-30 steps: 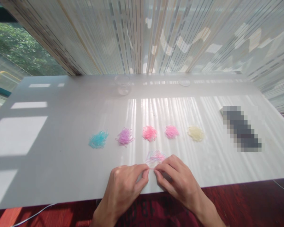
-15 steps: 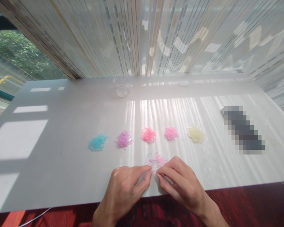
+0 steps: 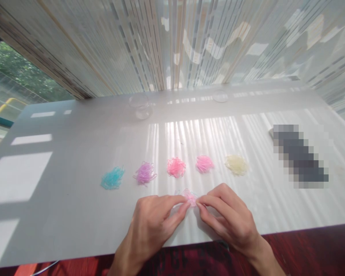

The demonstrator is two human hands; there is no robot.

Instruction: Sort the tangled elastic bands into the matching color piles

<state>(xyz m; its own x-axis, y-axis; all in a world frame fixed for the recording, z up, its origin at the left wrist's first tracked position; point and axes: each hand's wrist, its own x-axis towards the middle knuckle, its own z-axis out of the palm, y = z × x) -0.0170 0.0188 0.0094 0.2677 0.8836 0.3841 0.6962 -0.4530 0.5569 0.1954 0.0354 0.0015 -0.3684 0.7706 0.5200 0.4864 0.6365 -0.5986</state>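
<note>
A small mixed pile of thin rubber bands (image 3: 190,194), mostly pink with some pale bluish loops, lies near the front of the table. My left hand (image 3: 159,214) pinches at its near left side, thumb and index finger together. From the right, my right hand (image 3: 228,212) pinches close to the other fingertips. Pink loops show between the two hands, touching the fingertips; which strands each one grips is too small to tell. Beyond lie separate piles of bands: turquoise (image 3: 112,178), purple (image 3: 145,173), coral pink (image 3: 176,167), pink (image 3: 204,164) and pale yellow (image 3: 236,165).
A clear round container (image 3: 143,112) stands at the back of the white table (image 3: 69,153), with a clear round lid (image 3: 220,96) to its right. A blurred-out dark object (image 3: 300,153) lies at the right. Behind the table hangs a striped curtain (image 3: 126,46).
My hands have moved slightly right relative to the mixed pile, and their fingertips are now up against its bands. The camera view has shifted and tilted a little. The sorted piles look unchanged.
</note>
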